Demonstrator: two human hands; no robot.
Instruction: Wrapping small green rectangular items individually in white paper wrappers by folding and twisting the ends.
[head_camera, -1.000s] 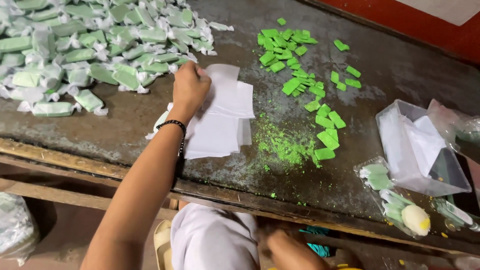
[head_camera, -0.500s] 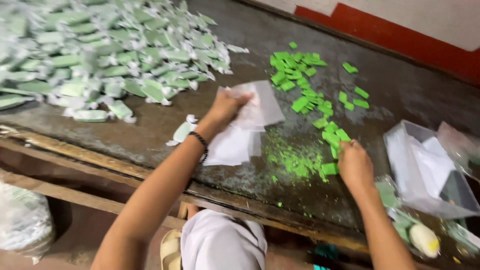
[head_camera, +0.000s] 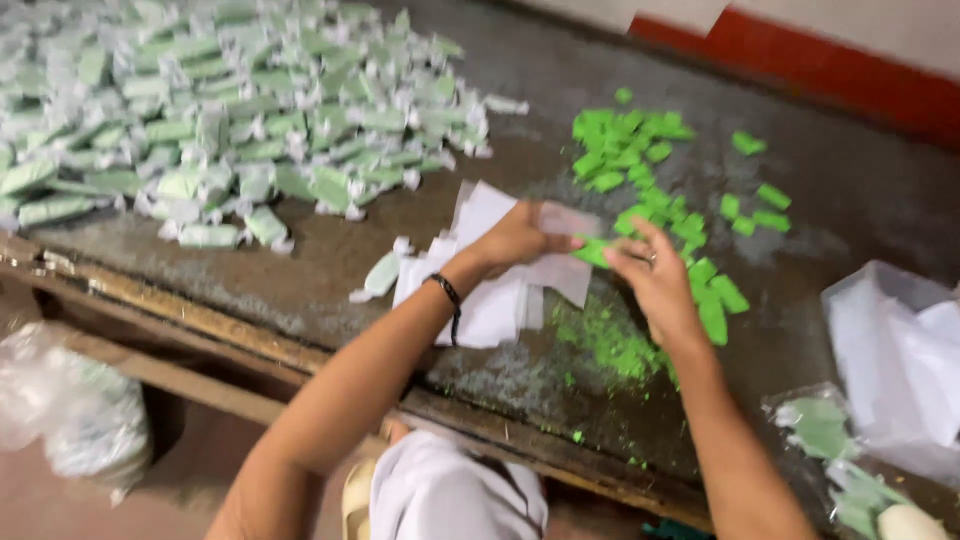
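Left hand (head_camera: 515, 240) fingers pinch a white paper sheet (head_camera: 565, 275); right hand (head_camera: 650, 275) fingers grip a green piece (head_camera: 592, 252) to lay on it.

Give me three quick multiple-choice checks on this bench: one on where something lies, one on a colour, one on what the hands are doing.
1. Where is the big heap of wrapped pieces?
A. Far left of the worktop
B. Under the bench
C. In the clear box on the right

2. What colour are the unwrapped blocks?
A. Red
B. Bright green
C. Blue

3. What is the state of the two hands?
A. Both rest flat and empty
B. Left hand is on the white paper sheets, right hand holds a green block at the paper's edge
C. Both are off the worktop

Answers: 1 A, the pale wrapped pile fills the upper left. 2 B, the loose blocks are vivid green. 3 B, fingers of both hands meet over paper and block.
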